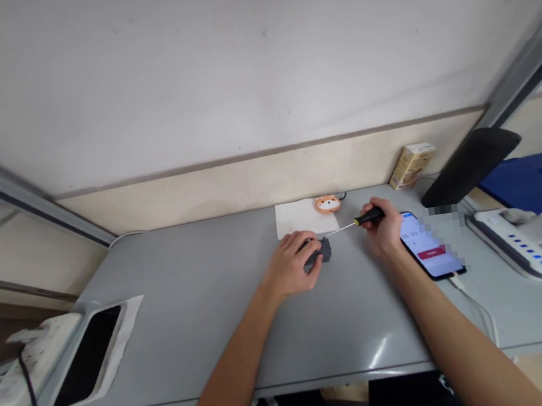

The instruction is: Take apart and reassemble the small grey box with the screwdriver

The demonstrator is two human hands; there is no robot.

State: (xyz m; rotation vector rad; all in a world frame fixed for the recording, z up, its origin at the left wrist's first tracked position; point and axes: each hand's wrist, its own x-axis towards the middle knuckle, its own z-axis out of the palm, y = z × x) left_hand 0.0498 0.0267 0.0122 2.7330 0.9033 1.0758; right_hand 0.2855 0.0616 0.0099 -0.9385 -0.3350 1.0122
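Note:
My left hand [296,263] is closed around a small dark grey block-like device [325,250] on the grey table. Its kind I cannot make out, and the fingers cover much of it. In my right hand [382,226] is a screwdriver [368,216] with a black handle and a yellow collar. The thin metal shaft points left and slightly down, and its tip is at the upper edge of the device. Whether the tip sits in a screw is too small to tell. White paper [298,218] lies just behind the device.
An orange animal-face case [327,204] rests at the paper's right edge. Right of my right hand lies a lit, cabled phone [425,245]. Farther right are a small box [411,166], a black cylinder [472,164] and a power strip [504,251]. A dark phone [91,356] lies left, beside another power strip [62,333].

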